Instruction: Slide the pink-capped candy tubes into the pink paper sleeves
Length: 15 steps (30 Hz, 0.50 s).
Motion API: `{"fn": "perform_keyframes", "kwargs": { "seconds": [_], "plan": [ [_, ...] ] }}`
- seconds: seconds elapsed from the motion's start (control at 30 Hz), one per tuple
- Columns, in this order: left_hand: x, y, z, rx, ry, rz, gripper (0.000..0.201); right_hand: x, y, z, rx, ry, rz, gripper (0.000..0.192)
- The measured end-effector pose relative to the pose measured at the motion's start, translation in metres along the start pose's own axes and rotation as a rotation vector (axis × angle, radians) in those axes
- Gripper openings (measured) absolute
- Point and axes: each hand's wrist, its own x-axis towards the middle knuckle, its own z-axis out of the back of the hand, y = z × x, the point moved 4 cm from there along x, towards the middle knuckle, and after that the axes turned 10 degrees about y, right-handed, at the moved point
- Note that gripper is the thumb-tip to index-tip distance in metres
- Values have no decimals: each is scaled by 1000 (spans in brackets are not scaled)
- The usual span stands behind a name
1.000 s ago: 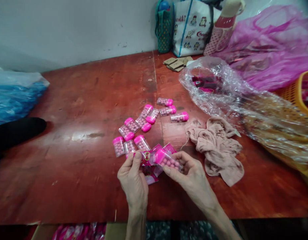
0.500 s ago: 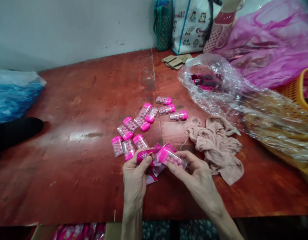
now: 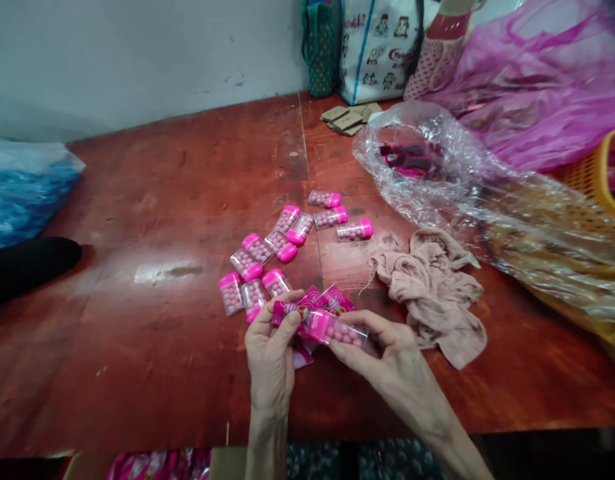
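Note:
Between the fingertips of my left hand point(image 3: 273, 337) is a pink printed wrapper sleeve point(image 3: 286, 309). My right hand point(image 3: 382, 343) pinches a clear candy box point(image 3: 347, 332) full of pink balls. The box's pink capped end meets the wrapper's right end; whether it is inside I cannot tell. Several more printed wrappers point(image 3: 333, 298) lie under and behind my hands, partly hidden. Beyond my left hand, several candy boxes with pink caps point(image 3: 257, 248) lie scattered, and three more point(image 3: 354, 230) rest farther right.
A crumpled beige cloth point(image 3: 432, 293) lies right of my right hand. Behind it are a clear plastic bag point(image 3: 412, 147), a yellow basket point(image 3: 590, 167) and a pink bag point(image 3: 547, 80). At left, a dark sleeve-like shape point(image 3: 32, 267) lies before a blue-filled bag point(image 3: 27, 193).
My right hand has tilted the candy box flatter and brought its pink cap down and left against the wrapper's end. My left hand stays nearly in place.

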Motion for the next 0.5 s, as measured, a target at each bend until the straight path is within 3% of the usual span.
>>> {"fn": "perform_keyframes", "kwargs": {
  "seconds": [0.17,0.3,0.4,0.5],
  "plan": [
    [-2,-3,0,-1,-45,-45,32,-2,-3,0,119,-11,-17,24],
    [-2,-4,-1,-21,10,0,28,-1,-2,-2,85,-31,39,24],
    [-1,-4,-1,-57,61,43,25,-1,3,-3,-105,-111,186,22],
    [1,-2,1,-93,62,77,26,-4,10,-8,-357,-180,444,26]
  ]
}}
